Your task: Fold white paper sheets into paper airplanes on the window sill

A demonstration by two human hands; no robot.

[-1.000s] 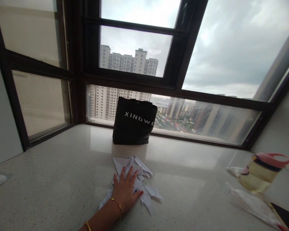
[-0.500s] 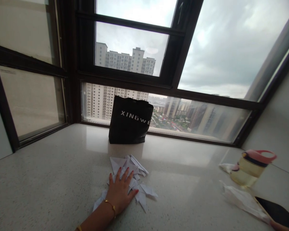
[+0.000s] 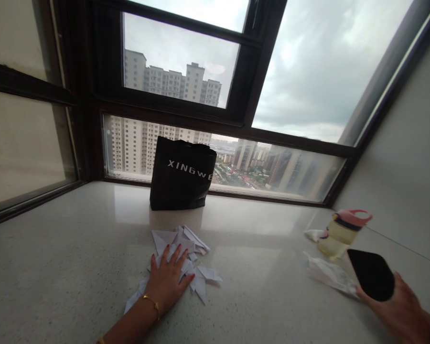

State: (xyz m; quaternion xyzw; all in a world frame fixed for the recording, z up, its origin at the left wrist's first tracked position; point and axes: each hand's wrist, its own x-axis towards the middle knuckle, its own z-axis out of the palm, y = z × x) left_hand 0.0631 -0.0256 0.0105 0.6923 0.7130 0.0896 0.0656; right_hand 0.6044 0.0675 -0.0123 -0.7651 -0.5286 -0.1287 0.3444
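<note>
My left hand lies flat with its fingers spread on a pile of folded white papers. Some pieces stick out beyond the fingertips, beside the thumb and under the wrist; the rest are hidden by the palm. At the right, my right hand is wrapped around a phone, its dark face showing. The phone is raised in front of a bottle and a crumpled plastic wrapper.
A black bag with white lettering stands upright by the window. The bottle has a pink lid and yellowish body. The clear wrapper lies on the speckled white sill, near the right wall.
My right hand has come further into view and lifted the phone up from the lower right corner. The whole view has shifted a little; my left hand stays on the papers.
</note>
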